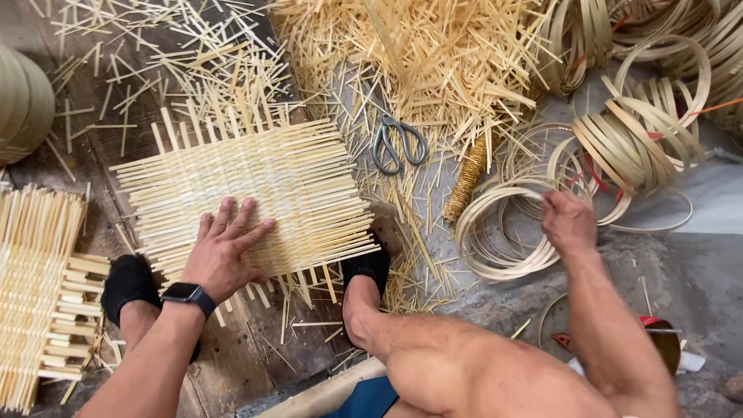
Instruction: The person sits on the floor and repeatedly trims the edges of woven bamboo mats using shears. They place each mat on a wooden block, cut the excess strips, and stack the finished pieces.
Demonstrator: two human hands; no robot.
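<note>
Square woven mat of pale flat bamboo strips (255, 190) lies on the floor (696, 271) betw. the person's two feet in black shoes (128, 282). Weave looks closed across the whole middle, so the flat base seems largely done; strip ends stick out loose on all four sides, untrimmed and not turned up, no rim on it. So judging from this: base woven, edge work left.

Left hand (224, 251) rests flat on the mat's near edge, fingers spread wide, palm down, gripping nothing, just pressing it in place. Black smartwatch (188, 295) on that wrist.

Right hand (569, 220) is well apart from the mat, out at a heap of coiled pale bamboo hoops (507, 232). Fingers curled in, seen from the back; appears to pinch a thin strip or hoop, but can't tell for sure what's in the grip.

Around: grey metal scissors (398, 145) lie on the floor just past the mat's far right corner, untouched. Beside them a short yellow-brown roll of wound cord (467, 179). Big pile of short cut bamboo offcuts (433, 54) beyond. More tied hoop bundles (638, 131) at far right. A second, similar woven strip mat (39, 294) sits at left edge, also w/ loose ends.
</note>
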